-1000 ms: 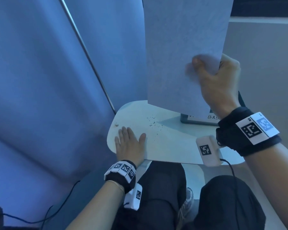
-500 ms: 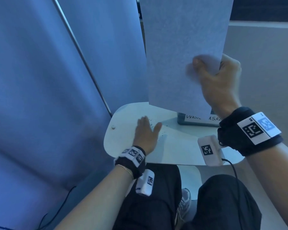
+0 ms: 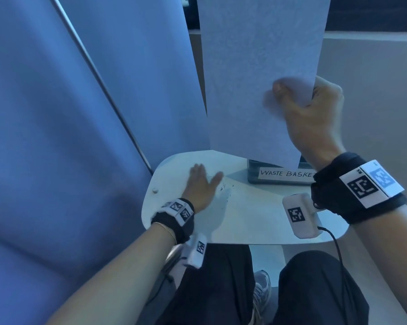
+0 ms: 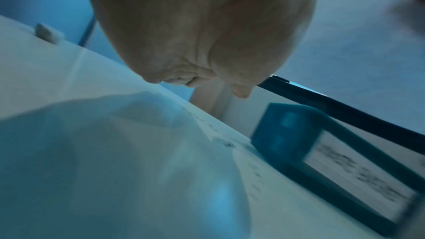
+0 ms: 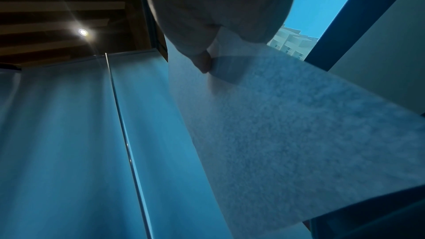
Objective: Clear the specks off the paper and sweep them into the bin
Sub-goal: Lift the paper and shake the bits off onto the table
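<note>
My right hand (image 3: 303,109) pinches a pale sheet of paper (image 3: 256,73) at its right edge and holds it upright above the small white table (image 3: 256,214); the paper (image 5: 287,124) fills the right wrist view. Flat on the tabletop lies my left hand (image 3: 201,186), fingers straight, with dark specks (image 3: 225,186) scattered just right of it. In the left wrist view the palm (image 4: 202,34) hovers low over the table and specks (image 4: 227,144). A small bin labelled "WASTE BASKET" (image 3: 282,174) stands at the table's far side, partly behind the paper; the bin (image 4: 322,152) looks blurred there.
Blue partition panels (image 3: 69,113) with a metal strip stand close on the left. A small white stud (image 3: 155,190) sits near the table's left rim. My knees (image 3: 315,289) are under the table's near edge. A grey wall (image 3: 373,90) rises on the right.
My left hand has slid across the tabletop to the right and farther away, onto the speck patch and toward the bin. The right hand keeps the paper raised.
</note>
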